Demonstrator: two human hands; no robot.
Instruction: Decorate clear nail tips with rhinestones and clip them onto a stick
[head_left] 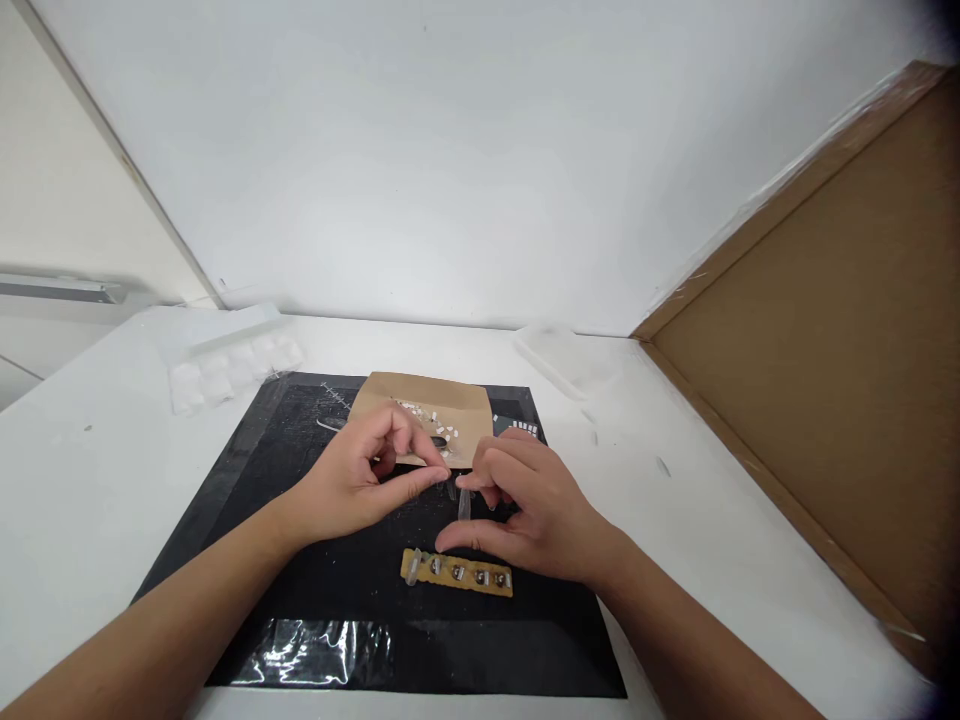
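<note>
My left hand and my right hand meet over a black mat. Both pinch a small clear part between fingertips, and it hangs down from my right fingers. Just below the hands lies a narrow tan circuit strip with several small metal-and-clear components in a row. Behind the hands sits a brown paper sheet scattered with several tiny white pieces.
The mat lies on a white table. A clear plastic blister tray is at the back left, another clear tray at the back right. A brown cardboard panel leans along the right side. A white wall stands behind.
</note>
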